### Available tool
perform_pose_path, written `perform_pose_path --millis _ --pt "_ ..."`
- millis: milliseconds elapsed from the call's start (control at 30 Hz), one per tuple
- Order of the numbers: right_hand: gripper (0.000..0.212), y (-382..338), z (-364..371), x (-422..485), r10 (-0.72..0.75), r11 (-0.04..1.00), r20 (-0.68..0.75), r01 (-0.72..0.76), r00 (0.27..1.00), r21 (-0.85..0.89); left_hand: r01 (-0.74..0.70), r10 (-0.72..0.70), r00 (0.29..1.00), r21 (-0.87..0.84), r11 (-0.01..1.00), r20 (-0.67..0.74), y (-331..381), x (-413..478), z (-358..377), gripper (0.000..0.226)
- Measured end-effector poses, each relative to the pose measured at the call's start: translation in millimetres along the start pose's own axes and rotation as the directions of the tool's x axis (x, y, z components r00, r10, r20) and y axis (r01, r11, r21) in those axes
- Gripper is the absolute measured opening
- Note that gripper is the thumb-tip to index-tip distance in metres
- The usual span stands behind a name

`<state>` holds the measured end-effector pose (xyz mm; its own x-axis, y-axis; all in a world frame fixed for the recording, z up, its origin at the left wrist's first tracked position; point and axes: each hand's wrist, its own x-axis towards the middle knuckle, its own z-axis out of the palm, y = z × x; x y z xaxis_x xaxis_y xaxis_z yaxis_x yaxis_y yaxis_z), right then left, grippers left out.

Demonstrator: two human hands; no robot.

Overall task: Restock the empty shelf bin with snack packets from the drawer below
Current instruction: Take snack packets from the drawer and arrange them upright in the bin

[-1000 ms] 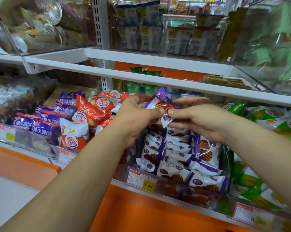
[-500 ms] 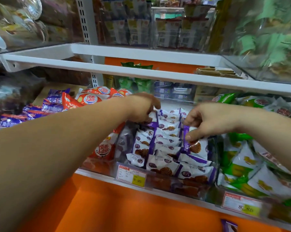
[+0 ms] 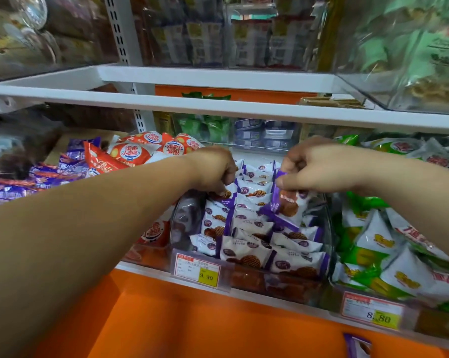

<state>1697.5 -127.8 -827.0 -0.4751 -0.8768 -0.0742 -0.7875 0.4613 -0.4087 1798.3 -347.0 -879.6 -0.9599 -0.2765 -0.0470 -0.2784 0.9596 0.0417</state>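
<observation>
Two hands: both reach into the shelf bin (image 3: 187,218) from the front, under the white shelf board (image 3: 218,107) that runs across above it.
Left hand (image 3: 213,171): over the bin's back-left corner, fingers curled together, tips down on a packet in the left row – whether they grip it I cannot tell.
Right hand (image 3: 319,171): over the bin's back-right part, thumb and curled fingers pinched on the top edge of one snack packet (image 3: 288,205).
Snack packet: purple and white, long axis nearly upright and leaning a little, printed face toward the camera, lower end down among the packets on the bin's right side.
Bin contents: rows of like packets, overlapped front to back.
In the way: the left forearm crosses the orange packets (image 3: 133,153) left of the bin and hides part of them.
Further left of the bin: dark purple packets (image 3: 47,174).
Right of the bin: green and white packets (image 3: 378,244), just beside its clear wall.
Front of the bin: a price tag (image 3: 197,270) reading 9.90 – a second tag (image 3: 373,311), 8.80, sits to its right.
Below the bin: orange panel, with a purple packet corner (image 3: 357,346) at the picture's lower edge.
</observation>
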Motion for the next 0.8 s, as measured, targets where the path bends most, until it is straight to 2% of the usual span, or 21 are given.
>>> perform_pose_path --millis 100,167,267,367,467,600,700,767,800 --pt "0.018 -5 1 3 0.092 0.965 -0.028 -0.082 0.995 0.249 -0.024 0.024 0.999 0.002 1.000 0.023 1 1 2 0.022" --pt "0.014 -8 4 7 0.166 0.886 -0.027 -0.137 0.986 0.442 -0.016 0.016 1.000 -0.001 1.000 0.024 0 -4 -5 0.013" --pt "0.008 -13 7 13 0.255 0.761 -0.036 -0.178 0.966 0.624 0.032 -0.042 0.992 -0.085 0.996 -0.117 1 -18 -21 0.027" --pt "0.016 -19 12 19 0.289 0.677 -0.020 -0.189 0.957 0.711 0.038 -0.124 0.970 -0.372 0.927 -0.210 12 -40 -34 0.030" --pt "0.021 -29 22 24 0.283 0.655 -0.048 -0.156 0.958 0.739 -0.017 -0.094 0.978 -0.516 0.857 -0.189 19 -59 -40 0.030" --pt "0.017 -43 31 33 0.213 0.651 -0.085 -0.077 0.973 0.755 -0.065 -0.017 0.989 -0.536 0.841 -0.146 18 -70 -51 0.041" --pt "0.019 -50 35 38 0.184 0.627 -0.144 -0.003 0.972 0.779 -0.040 -0.023 0.991 -0.445 0.895 -0.135 12 -72 -60 0.051" --pt "0.027 -51 36 40 0.181 0.566 -0.191 0.057 0.965 0.823 0.004 -0.070 0.987 -0.420 0.907 -0.142 6 -72 -62 0.046" --pt "0.036 -51 35 40 0.182 0.522 -0.177 0.058 0.967 0.851 0.013 -0.096 0.984 -0.476 0.879 -0.151 3 -71 -61 0.038"
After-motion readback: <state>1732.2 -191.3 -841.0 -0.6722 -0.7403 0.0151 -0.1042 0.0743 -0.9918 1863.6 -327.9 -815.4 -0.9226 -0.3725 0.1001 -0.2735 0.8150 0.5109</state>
